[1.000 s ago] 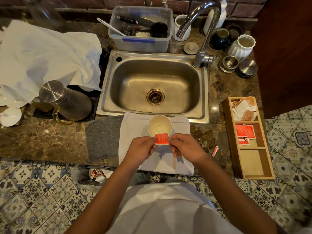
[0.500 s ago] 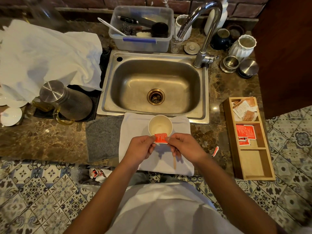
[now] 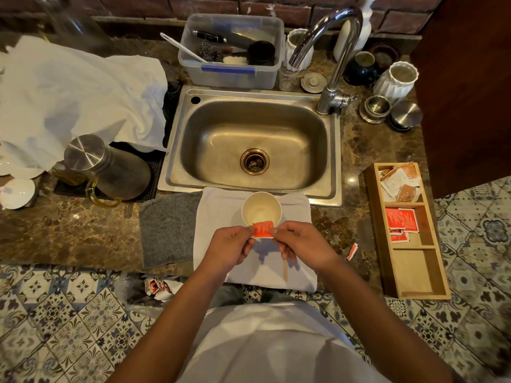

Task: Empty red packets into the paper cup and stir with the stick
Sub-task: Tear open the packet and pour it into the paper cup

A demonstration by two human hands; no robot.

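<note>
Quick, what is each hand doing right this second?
Left hand: closed, pinching the left edge of the red packet at the paper cup.
Right hand: closed, pinching the packet's right edge.

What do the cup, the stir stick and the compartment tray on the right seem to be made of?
Cup: looks like paper, matte off-white with a thin rolled rim.
Stick: probably wood, pale tan, flat and dull; it is partly hidden under the right hand.
Compartment tray: appears to be light wood or bamboo, with smooth bare boards and visible joints between the dividers.
</note>
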